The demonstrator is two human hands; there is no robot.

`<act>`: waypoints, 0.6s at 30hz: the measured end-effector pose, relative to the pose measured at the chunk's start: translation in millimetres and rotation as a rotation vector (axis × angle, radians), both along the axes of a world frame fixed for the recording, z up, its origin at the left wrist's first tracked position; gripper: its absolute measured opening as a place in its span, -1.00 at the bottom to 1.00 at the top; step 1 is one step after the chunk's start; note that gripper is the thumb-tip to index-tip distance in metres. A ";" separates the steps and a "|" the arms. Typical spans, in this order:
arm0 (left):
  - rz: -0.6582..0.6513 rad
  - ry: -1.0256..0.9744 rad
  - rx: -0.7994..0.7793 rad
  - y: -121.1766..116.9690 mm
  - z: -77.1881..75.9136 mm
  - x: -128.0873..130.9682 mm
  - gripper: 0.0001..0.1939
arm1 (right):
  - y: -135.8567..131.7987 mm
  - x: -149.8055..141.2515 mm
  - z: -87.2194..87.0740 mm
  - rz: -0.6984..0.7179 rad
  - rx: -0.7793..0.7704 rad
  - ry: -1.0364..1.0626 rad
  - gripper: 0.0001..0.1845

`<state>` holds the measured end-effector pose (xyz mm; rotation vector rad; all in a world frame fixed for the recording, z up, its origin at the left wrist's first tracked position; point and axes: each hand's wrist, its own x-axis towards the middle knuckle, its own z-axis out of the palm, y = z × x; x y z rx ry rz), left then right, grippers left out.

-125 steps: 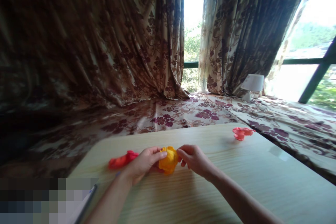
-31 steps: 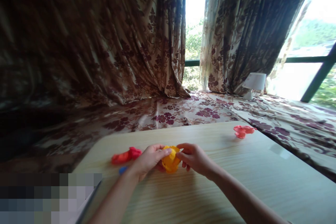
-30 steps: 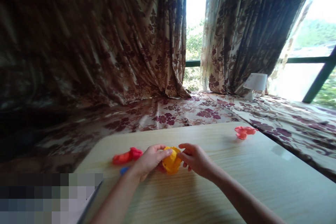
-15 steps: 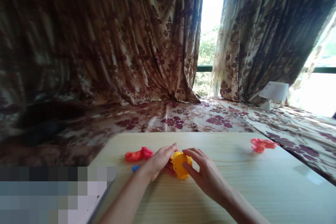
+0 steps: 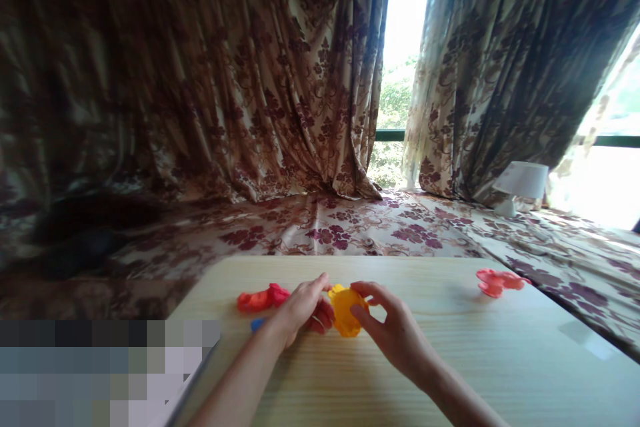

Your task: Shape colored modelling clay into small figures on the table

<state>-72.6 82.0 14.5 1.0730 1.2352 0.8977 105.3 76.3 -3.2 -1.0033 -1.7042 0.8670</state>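
A flattened round of yellow modelling clay (image 5: 347,312) with an uneven rim is held up tilted between my hands over the table. My right hand (image 5: 395,323) pinches its right side, thumb on the near face and fingers at the upper edge. My left hand (image 5: 307,310) curls its fingers at the left rim, and part of their grip is hidden. Left of that hand lies an orange-red and pink clay lump (image 5: 263,297). A small blue piece (image 5: 257,325) shows partly from behind my left forearm.
A coral-pink clay-like shape (image 5: 500,281) lies at the right rear of the pale wooden table (image 5: 440,347). Beyond the table are patterned fabric (image 5: 330,235), curtains and a white lamp (image 5: 523,180). The lower left corner is pixelated.
The yellow clay has turned a little, and its rim looks smoother from here. My left fingers show more beside it. The other pieces have stayed in place.
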 end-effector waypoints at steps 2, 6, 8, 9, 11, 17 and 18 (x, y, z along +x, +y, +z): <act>0.077 0.011 0.071 2.3 1.1 -1.4 -0.55 | 3.0 4.0 3.9 -0.016 -0.075 0.052 -0.64; 0.150 -0.002 0.168 0.0 7.8 0.1 -0.68 | 7.5 12.2 11.7 -0.025 -0.233 0.174 -0.50; 0.113 -0.039 0.145 -5.8 10.3 4.7 -0.66 | 8.0 15.0 14.2 -0.030 -0.291 0.228 -0.48; 0.085 -0.061 0.126 -9.2 10.7 7.8 -0.64 | 7.9 15.9 15.0 -0.029 -0.314 0.252 -0.47; 0.033 -0.107 0.092 -15.8 9.8 14.7 -0.62 | 7.0 16.5 15.8 -0.018 -0.353 0.297 -0.47; -0.030 -0.125 0.089 -22.2 -0.5 31.3 -0.62 | -0.6 9.9 20.2 -0.030 -0.336 0.304 -0.48; -0.026 -0.103 0.108 -21.8 -2.2 32.7 -0.61 | -1.9 8.9 21.4 -0.037 -0.317 0.280 -0.48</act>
